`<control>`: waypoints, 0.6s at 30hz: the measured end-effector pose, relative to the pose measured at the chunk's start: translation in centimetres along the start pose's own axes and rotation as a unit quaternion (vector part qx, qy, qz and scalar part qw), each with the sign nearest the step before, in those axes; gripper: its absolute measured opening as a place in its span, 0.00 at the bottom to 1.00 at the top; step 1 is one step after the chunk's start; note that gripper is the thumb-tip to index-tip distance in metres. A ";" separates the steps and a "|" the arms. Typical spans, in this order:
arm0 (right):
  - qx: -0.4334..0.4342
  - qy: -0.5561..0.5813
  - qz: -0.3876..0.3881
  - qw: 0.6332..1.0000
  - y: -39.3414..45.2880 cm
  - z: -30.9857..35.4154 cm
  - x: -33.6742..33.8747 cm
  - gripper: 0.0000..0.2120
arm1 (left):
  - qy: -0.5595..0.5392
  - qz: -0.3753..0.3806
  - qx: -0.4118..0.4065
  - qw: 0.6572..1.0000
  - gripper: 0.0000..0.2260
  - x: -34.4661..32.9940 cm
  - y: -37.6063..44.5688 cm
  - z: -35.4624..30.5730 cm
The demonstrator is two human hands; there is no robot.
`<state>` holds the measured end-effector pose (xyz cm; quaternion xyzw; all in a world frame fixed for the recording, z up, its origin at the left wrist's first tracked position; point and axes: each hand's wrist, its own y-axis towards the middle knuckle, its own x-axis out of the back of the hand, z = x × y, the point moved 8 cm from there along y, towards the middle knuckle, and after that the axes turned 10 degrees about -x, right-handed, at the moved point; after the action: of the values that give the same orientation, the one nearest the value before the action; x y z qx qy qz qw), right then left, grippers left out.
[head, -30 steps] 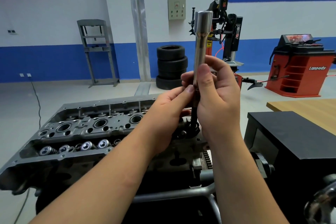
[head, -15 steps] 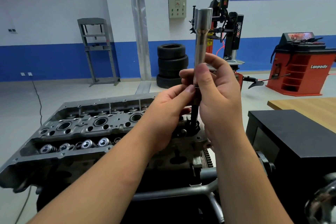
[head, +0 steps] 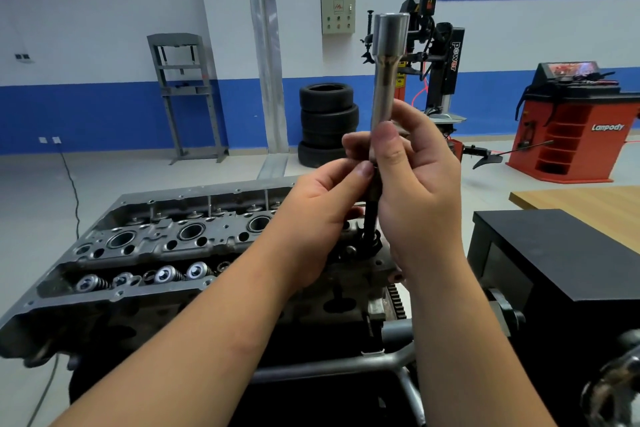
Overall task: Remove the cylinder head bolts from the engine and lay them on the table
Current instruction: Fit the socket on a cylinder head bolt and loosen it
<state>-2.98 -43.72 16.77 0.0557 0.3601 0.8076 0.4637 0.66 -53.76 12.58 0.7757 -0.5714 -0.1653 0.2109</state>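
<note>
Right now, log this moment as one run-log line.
stage: extracting bolt | left hand: pinches socket base | right hand: grips long socket, upright | bolt: partly out of cylinder head | table: no bolts seen

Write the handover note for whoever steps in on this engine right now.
Right hand: grip around the long socket, held upright.
Left hand: fingertips pinch the dark bolt just below the socket.
Bolt's lower end sits at a hole in the cylinder head; whether it is free is unclear.
Done: none seen on the wooden table.
Left: lift this bolt out, lay it on the table, check for more.
</note>
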 end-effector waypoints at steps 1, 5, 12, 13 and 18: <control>0.015 -0.008 -0.002 1.000 -0.2 0.2 -0.2 0.08 | 0.002 -0.002 -0.001 1.000 0.18 0.1 0.0 0.0; 0.035 -0.020 -0.045 0.998 -0.5 0.4 0.0 0.09 | -0.006 -0.042 -0.008 0.999 0.20 0.8 -0.1 -0.1; -0.024 0.019 -0.004 1.000 -0.1 -0.3 0.2 0.16 | 0.012 0.006 0.011 1.000 0.22 -0.1 -0.2 0.0; -0.015 0.015 -0.002 1.000 -0.2 -0.1 0.0 0.15 | 0.011 0.006 0.006 1.000 0.22 -0.1 -0.2 -0.1; 0.029 -0.018 -0.034 0.999 -0.8 0.5 -0.3 0.09 | -0.003 -0.031 -0.004 1.000 0.24 0.5 -0.2 -0.5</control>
<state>-2.09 -43.42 16.70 0.0712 0.3767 0.7795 0.4954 1.23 -54.08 12.85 0.7916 -0.5469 -0.1765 0.2076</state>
